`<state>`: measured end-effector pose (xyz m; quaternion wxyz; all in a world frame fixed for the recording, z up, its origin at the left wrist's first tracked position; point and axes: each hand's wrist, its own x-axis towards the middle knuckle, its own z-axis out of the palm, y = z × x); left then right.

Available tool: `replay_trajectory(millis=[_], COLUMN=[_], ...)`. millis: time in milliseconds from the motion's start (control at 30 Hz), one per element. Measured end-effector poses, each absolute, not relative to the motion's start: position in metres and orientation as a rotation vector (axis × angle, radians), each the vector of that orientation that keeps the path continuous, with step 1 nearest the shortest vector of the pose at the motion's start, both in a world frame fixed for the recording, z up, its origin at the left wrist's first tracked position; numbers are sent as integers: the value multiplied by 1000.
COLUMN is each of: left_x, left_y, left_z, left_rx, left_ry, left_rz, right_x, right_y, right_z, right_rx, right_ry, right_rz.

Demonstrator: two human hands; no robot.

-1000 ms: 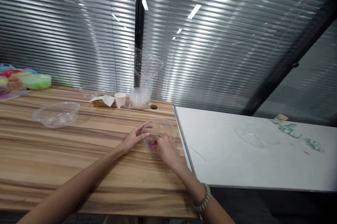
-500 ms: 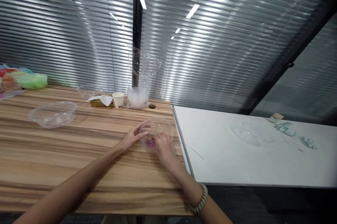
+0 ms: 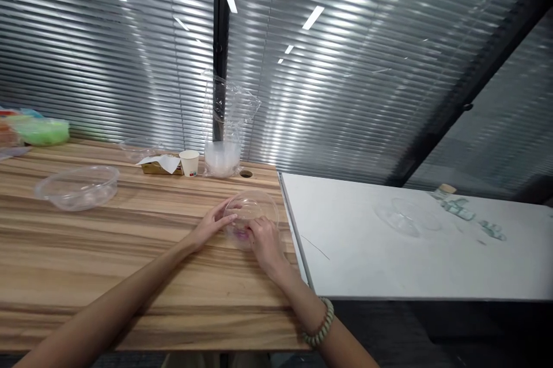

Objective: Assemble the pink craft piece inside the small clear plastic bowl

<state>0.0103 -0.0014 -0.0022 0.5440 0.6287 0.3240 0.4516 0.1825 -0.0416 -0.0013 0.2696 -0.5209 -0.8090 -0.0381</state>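
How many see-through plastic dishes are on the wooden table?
3: a clear round plastic dish between the left hand and right hand, another dish at left, a third dish behind the golden rectangular box. The clear plastic bag may hide more.

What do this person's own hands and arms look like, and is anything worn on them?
The left hand and right hand are ungloved, and no sleeves show on the forearms. A chunky, pale greenish bracelet, apparently beaded, circles the right one.

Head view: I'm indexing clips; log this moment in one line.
left hand: at bowl side; right hand: at pink patch in bowl; bowl: on table; cup: upright, farther back
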Motion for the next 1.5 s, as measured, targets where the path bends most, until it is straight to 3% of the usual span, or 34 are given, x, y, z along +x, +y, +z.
replay_trajectory(millis=[1500], left_x=[9], left_y=[-2], left_z=[-2], left_rx=[1516], left_ry=[766], left_rz=[1079], right_x=[181], right_y=[-42], right_z=[-2], right_rx=[-1427], right_ry=[-2182], right_rz=[-134])
